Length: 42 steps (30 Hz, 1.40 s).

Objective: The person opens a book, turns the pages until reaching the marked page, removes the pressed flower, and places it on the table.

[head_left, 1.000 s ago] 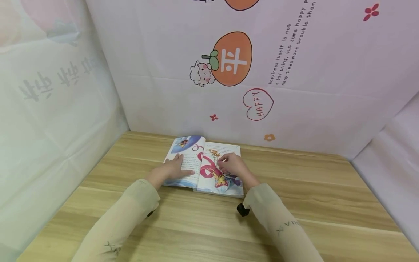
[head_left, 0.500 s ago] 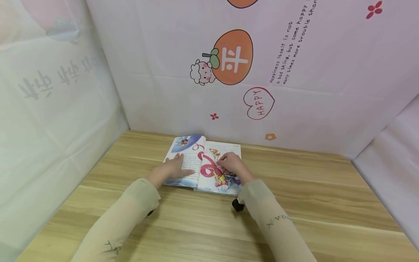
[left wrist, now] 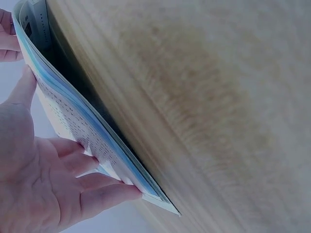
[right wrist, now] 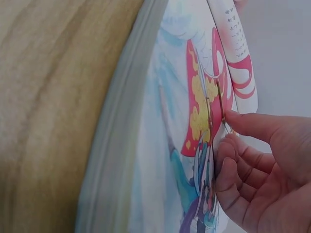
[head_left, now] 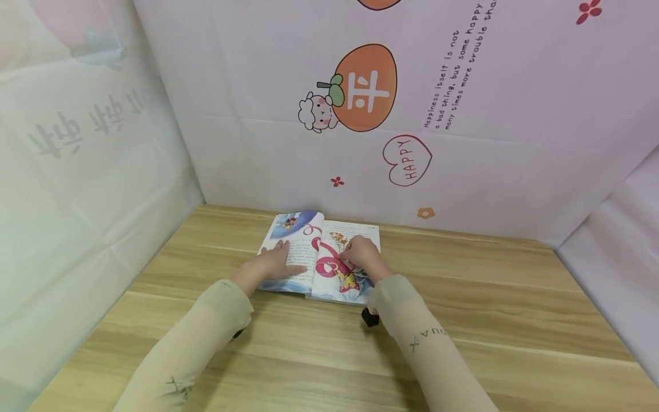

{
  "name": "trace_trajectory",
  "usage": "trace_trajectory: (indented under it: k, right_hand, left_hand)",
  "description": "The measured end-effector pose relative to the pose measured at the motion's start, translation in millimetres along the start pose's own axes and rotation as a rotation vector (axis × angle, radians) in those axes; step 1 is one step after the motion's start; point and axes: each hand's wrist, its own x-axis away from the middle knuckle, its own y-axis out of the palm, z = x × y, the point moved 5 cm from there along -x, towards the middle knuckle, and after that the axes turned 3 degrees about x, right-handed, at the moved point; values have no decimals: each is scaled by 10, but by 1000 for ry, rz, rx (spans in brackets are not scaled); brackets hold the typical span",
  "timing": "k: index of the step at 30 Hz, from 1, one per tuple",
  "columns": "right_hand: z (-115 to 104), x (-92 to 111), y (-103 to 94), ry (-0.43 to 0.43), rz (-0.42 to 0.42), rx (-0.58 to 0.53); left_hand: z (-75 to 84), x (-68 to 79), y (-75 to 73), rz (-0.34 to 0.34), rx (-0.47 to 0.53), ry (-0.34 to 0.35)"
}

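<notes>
An open picture book (head_left: 329, 292) lies at the back of the wooden table. On its left page rests my left hand (head_left: 270, 262), fingers spread; the left wrist view shows this hand (left wrist: 58, 174) with its fingertips along the page edges. Over the right page is my right hand (head_left: 362, 256), thumb and fingertips close together near the book's middle. A small sprig of orange flowers (head_left: 337, 238) lies across that page. In the right wrist view, my right hand (right wrist: 265, 160) appears to pinch its thin brown stem (right wrist: 219, 97); the fingers partly hide it.
Bare wooden tabletop (head_left: 494, 297) extends to both sides and in front of the book. A printed white cloth backdrop (head_left: 257, 154) stands directly behind the table, with cloth sides left and right.
My right wrist and forearm have swung slightly left, while the right fingertips stay near the same spot on the page. The left hand has not visibly moved.
</notes>
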Motion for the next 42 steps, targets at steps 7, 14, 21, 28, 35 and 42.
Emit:
trace_trajectory:
  k: [7, 14, 21, 28, 35, 42]
  right_hand:
    - [37, -24, -72, -12, 12, -4]
    - [134, -121, -92, 57, -47, -53]
    - [210, -194, -72, 114, -89, -101]
    - [209, -181, -94, 87, -93, -103]
    - [211, -165, -109, 78, -97, -139]
    - [249, -184, -86, 92, -115, -174]
  left_hand:
    - [12, 9, -14, -2, 3, -7]
    - [-3, 0, 0, -6, 4, -13]
    - [-1, -20, 15, 1, -4, 2]
    - [-15, -28, 4, 3, -6, -2]
    - [-22, -27, -3, 5, -3, -1]
    - [-33, -36, 8, 6, 1, -2]
